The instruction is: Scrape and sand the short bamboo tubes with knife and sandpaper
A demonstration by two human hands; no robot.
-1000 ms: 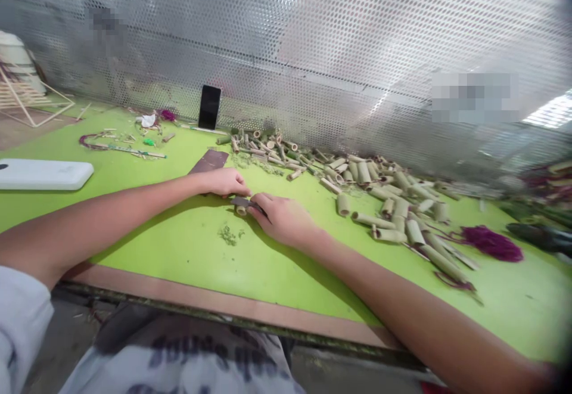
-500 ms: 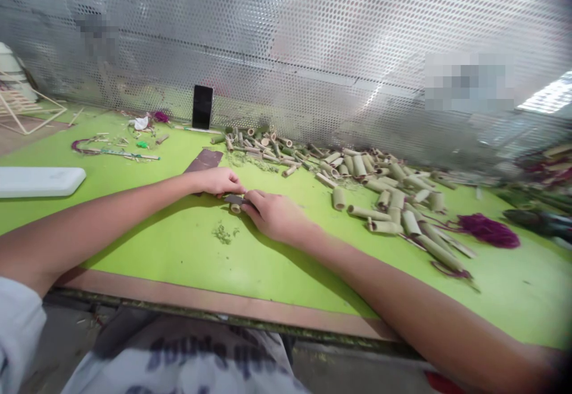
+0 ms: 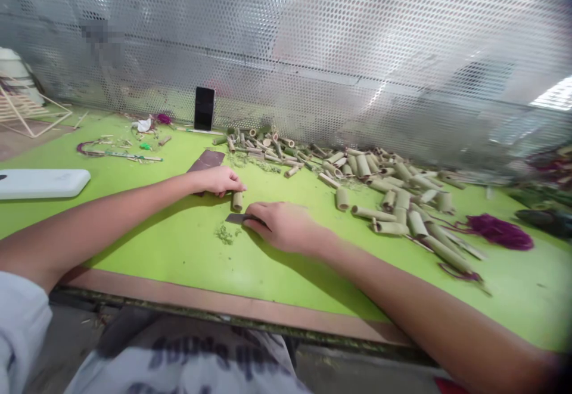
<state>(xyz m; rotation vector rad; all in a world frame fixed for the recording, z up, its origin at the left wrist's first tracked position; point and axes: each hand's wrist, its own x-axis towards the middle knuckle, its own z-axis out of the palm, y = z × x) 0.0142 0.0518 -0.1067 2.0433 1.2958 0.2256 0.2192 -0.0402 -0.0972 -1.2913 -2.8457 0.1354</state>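
Note:
My left hand [image 3: 217,180] rests on the green table [image 3: 179,251], fingers curled on the end of a short bamboo tube [image 3: 237,201] that lies flat. Just to the right and nearer me, my right hand [image 3: 281,224] is closed on a small dark blade [image 3: 236,218], whose tip points left and lies on the table beside the tube. A little heap of green shavings [image 3: 223,235] lies just in front of the blade.
A long heap of cut bamboo tubes [image 3: 379,191] runs along the perforated metal wall [image 3: 313,54]. A brown sheet [image 3: 206,160], a black phone [image 3: 204,108], a white flat case [image 3: 42,182], purple yarn [image 3: 500,231] and a stick frame [image 3: 27,108] also lie around.
My right hand has drawn the blade off the tube, toward me and down onto the table. The tube now lies uncovered under my left fingertips.

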